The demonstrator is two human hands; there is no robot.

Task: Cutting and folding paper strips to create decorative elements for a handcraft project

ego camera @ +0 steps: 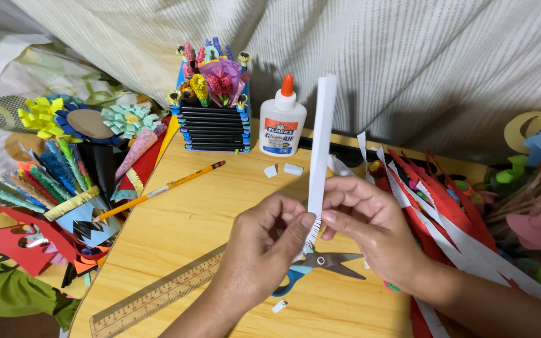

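Both my hands hold one long white paper strip (320, 138) that stands nearly upright over the wooden table (195, 219). My left hand (269, 241) pinches its fringed lower end between thumb and fingers. My right hand (365, 222) grips the strip from the right, thumb touching the left thumb. Beneath my hands lie scissors (320, 264) with blue handles, blades pointing right.
A white glue bottle (283, 122) with an orange cap stands at the back beside a black box of paper flowers (214, 100). A yellow pencil (161, 189) and a wooden ruler (158, 294) lie to the left. Red and white paper strips (446, 213) pile up on the right, colourful paper crafts (64, 181) on the left.
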